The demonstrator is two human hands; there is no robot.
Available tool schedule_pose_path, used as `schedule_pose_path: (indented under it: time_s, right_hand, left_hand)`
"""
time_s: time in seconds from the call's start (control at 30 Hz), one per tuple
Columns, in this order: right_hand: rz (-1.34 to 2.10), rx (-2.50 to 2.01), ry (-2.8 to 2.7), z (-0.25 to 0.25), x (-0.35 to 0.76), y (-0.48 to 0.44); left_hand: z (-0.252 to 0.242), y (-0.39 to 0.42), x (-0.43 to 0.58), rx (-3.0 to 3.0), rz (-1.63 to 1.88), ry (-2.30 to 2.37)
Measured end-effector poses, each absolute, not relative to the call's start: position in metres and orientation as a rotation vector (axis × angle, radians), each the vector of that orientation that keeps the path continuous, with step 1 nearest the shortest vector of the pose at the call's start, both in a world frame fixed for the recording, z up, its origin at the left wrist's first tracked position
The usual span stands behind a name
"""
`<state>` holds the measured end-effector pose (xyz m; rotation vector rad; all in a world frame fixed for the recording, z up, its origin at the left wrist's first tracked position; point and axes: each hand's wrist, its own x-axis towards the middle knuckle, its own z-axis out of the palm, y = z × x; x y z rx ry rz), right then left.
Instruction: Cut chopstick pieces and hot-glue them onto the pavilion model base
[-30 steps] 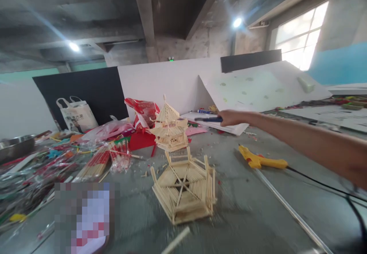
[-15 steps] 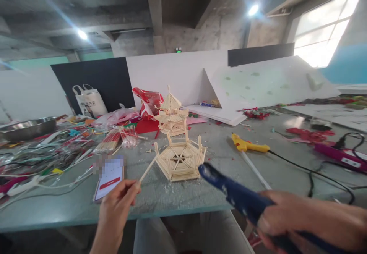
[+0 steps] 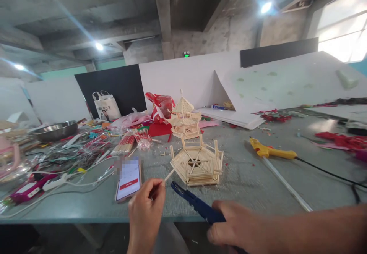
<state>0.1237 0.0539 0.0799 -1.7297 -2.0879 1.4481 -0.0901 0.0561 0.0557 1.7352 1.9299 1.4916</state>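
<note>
at the near edge of the grey table, both hands are occupied. the left hand holds a thin stick in a narrow pinch between thumb and forefinger; its free end points up and away from the grip, toward the hexagonal stick frame. whether that end touches the frame cannot be told. the right hand is closed around the handles of a dark blue hand tool, whose tip lies just right of the left fingertips (how far its jaws are parted cannot be made out).

the frame stands on the table beyond both grips, with short posts rising from its corners and spokes meeting at its middle. directly behind it, farther from the hands, stands a tiered stick tower with a pointed roof.

left of the left grip, near it, lies a phone, part of its screen blurred. beyond the phone is a bundle of sticks; farther off to the left sits a metal bowl. beyond the right grip and to its right lies a yellow glue gun, its black cord trailing right.
</note>
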Motion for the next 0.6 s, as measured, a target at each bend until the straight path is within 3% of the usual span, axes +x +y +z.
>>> schedule_pose_path:
  time_s: [0.6]
  right_hand:
    - [1.413, -1.742, -2.102, 0.101, 0.114, 0.049]
  left_hand:
    - [0.054, 0.048, -0.083, 1.889, 1.461, 1.956]
